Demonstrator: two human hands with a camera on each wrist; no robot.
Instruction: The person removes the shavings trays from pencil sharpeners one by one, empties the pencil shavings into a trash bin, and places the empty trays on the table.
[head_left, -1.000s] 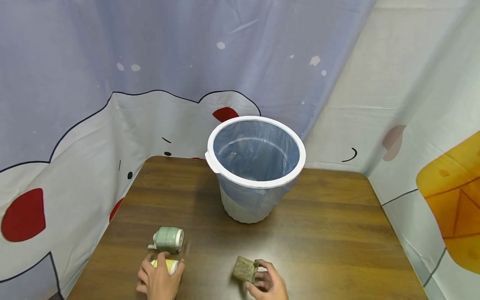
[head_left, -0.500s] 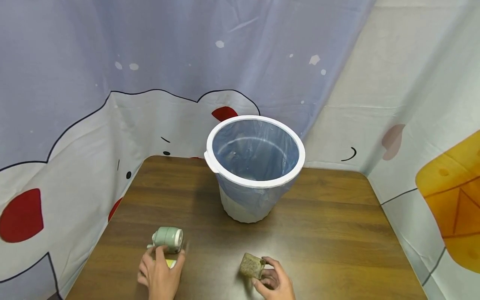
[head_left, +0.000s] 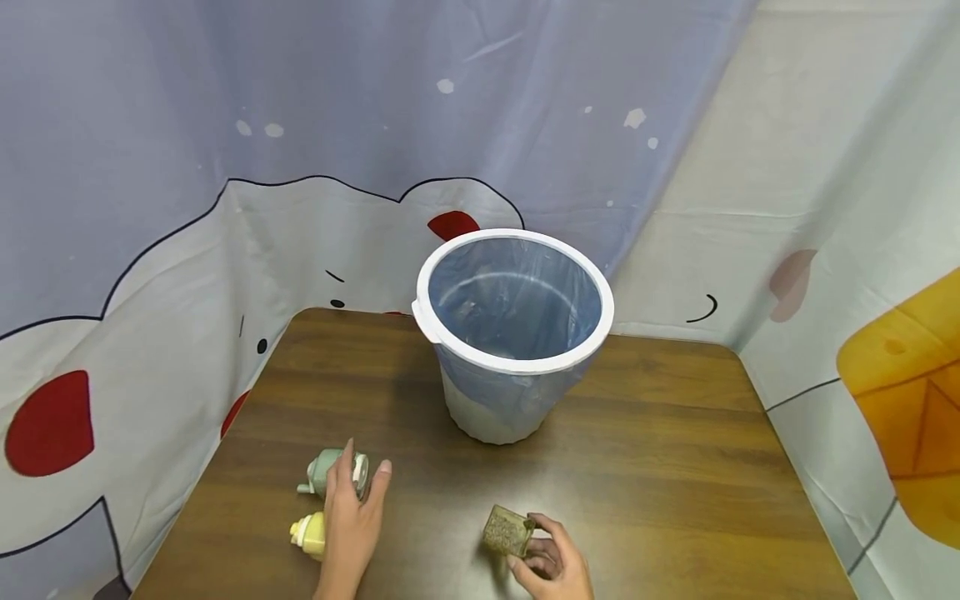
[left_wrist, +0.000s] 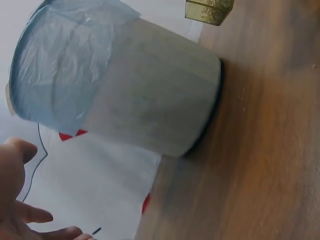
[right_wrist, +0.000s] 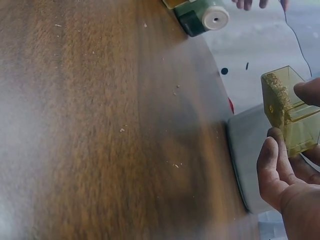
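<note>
My right hand (head_left: 553, 562) holds a small translucent yellow-brown shavings box (head_left: 508, 532) between thumb and fingers, above the table. Brown shavings show through its wall in the right wrist view (right_wrist: 280, 107). My left hand (head_left: 352, 521), fingers extended and thumb apart, is over a pale green rounded thing (head_left: 322, 472) lying on its side. It has a white end with a small hole, like a pencil sharpener; contact cannot be told. Beside the left hand lies a small yellow thing (head_left: 310, 534) with a white band, partly hidden by that hand.
A white bin (head_left: 491, 412) lined with a bluish plastic bag stands at the table's back middle. Its white rim (head_left: 517, 367) faces up. The wooden table (head_left: 675, 467) bears small crumbs (right_wrist: 176, 165). Printed curtains (head_left: 360, 100) hang behind and at both sides.
My left hand has left the yellow thing and moved up and right, over the green one. The right hand has shifted slightly right with the shavings box still held.
</note>
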